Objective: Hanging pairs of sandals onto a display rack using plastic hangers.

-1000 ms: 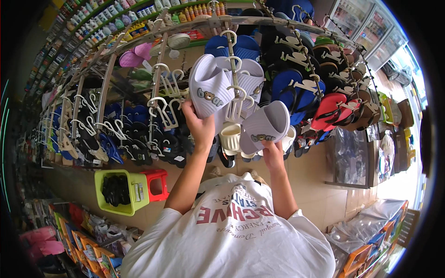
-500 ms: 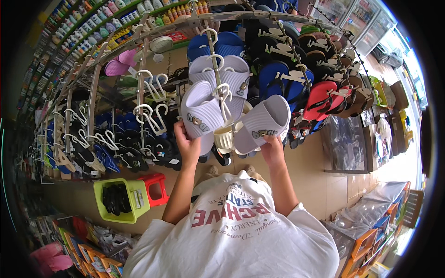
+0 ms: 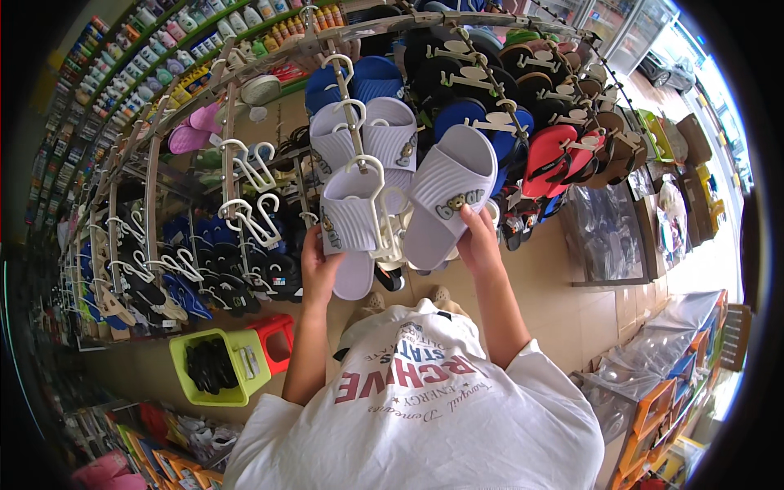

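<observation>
My left hand (image 3: 318, 261) grips a lavender slide sandal (image 3: 347, 229) low on its left edge; a white plastic hanger (image 3: 377, 214) runs along this sandal's right side and over its strap. My right hand (image 3: 478, 233) holds the other lavender slide (image 3: 453, 180) by its strap side, tilted to the right, with a bear decoration on it. Behind them, another lavender pair (image 3: 390, 135) hangs on the metal rail (image 3: 353, 122), with a blue pair (image 3: 377, 80) above. A cream sandal peeks out between the two held slides, mostly hidden.
Flip-flops (image 3: 549, 155) and empty white hangers (image 3: 255, 220) hang along the rack. A green bin (image 3: 253, 371) with black items and a red stool (image 3: 278, 343) stand on the floor (image 3: 527, 302) at lower left. Plastic-covered boxes (image 3: 608, 237) stand at right; bottle shelves line the upper left.
The left-hand slide has moved down and now lines up with the hanger. The right-hand slide has risen and turned more upright. The rack has shifted left in the view.
</observation>
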`<state>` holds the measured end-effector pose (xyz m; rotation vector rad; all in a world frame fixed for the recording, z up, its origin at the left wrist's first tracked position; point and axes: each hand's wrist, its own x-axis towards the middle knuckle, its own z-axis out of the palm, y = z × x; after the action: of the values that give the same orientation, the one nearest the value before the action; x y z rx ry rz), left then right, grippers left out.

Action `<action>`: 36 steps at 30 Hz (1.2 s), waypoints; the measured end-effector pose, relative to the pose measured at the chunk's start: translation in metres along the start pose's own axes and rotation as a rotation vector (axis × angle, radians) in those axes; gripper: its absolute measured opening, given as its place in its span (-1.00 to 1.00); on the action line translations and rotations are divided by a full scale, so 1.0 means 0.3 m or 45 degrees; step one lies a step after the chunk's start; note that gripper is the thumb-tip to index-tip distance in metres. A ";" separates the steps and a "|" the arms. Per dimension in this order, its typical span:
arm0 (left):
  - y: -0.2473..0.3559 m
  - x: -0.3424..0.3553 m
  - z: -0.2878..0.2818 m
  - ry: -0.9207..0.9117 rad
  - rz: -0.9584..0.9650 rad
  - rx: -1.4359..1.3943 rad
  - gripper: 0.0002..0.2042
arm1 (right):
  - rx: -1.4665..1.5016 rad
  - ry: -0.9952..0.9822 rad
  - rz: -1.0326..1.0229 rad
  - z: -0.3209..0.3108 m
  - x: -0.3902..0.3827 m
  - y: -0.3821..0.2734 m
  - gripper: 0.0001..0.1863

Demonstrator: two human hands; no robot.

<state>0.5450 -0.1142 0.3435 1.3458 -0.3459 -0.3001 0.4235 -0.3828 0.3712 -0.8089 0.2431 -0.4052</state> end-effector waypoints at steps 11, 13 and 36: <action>0.009 0.000 -0.006 -0.007 -0.041 -0.024 -0.44 | -0.161 -0.229 0.073 0.074 0.081 0.003 -0.44; 0.017 0.000 0.003 0.028 -0.052 -0.074 -0.45 | -0.138 -0.248 0.117 0.061 0.079 0.020 -0.43; -0.116 0.012 0.053 0.128 -0.043 -0.218 -0.55 | -0.353 -0.227 0.014 -0.045 0.034 0.192 0.06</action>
<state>0.5412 -0.1369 0.3126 1.1947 -0.2087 -0.2824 0.4425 -0.3605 0.3189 -1.1096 0.1387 -0.2897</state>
